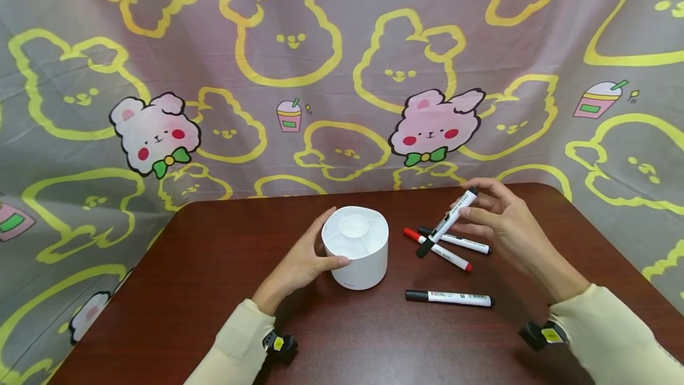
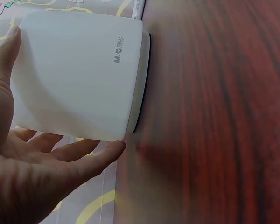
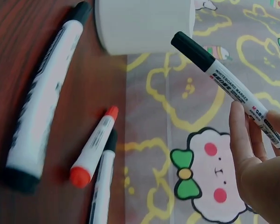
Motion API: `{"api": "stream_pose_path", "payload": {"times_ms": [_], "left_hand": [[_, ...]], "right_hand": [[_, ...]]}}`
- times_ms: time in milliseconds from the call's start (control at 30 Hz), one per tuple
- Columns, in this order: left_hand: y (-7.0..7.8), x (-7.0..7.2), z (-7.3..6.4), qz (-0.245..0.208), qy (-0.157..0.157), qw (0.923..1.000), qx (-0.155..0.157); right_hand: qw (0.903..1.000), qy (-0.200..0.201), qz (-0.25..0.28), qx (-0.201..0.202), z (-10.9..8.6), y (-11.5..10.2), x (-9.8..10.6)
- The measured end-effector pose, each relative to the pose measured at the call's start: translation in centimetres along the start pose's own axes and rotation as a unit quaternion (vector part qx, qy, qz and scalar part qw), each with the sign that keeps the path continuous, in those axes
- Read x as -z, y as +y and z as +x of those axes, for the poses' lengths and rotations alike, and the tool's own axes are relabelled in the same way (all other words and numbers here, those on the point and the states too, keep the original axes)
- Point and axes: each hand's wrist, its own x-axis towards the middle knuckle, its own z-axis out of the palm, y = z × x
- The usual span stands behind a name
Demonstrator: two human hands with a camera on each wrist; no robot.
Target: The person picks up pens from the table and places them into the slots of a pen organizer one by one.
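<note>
My left hand [image 1: 301,257] grips a white round pen holder [image 1: 366,272] by its side, thumb near the front of the rim and fingers round the left and back. Compartments around a central round cup show in the holder from above. Between thumb and fingers my right hand [image 1: 499,212] pinches a whiteboard marker [image 1: 447,222] with a black cap, raised over the table and slanting down to the left. In the right wrist view the cap of this marker [image 3: 233,87] points toward the holder [image 3: 144,28]. The left wrist view shows lettering on the holder's wall [image 2: 79,70].
Below the raised marker, a red-capped marker [image 1: 446,253] crosses a black-capped marker [image 1: 470,244] on the dark brown table [image 1: 224,266]. Closer to me lies another black-capped marker [image 1: 454,298]. A patterned cloth [image 1: 331,100] hangs behind the table.
</note>
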Motion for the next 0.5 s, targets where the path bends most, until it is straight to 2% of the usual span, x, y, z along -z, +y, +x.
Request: {"api": "stream_pose_path", "payload": {"times_ms": [500], "left_hand": [[0.3,0.2,-0.2,-0.017,-0.013,0.9998,-0.004]], "right_hand": [[0.9992,0.016,0.011,0.036,1.8,0.1,-3.1]]}}
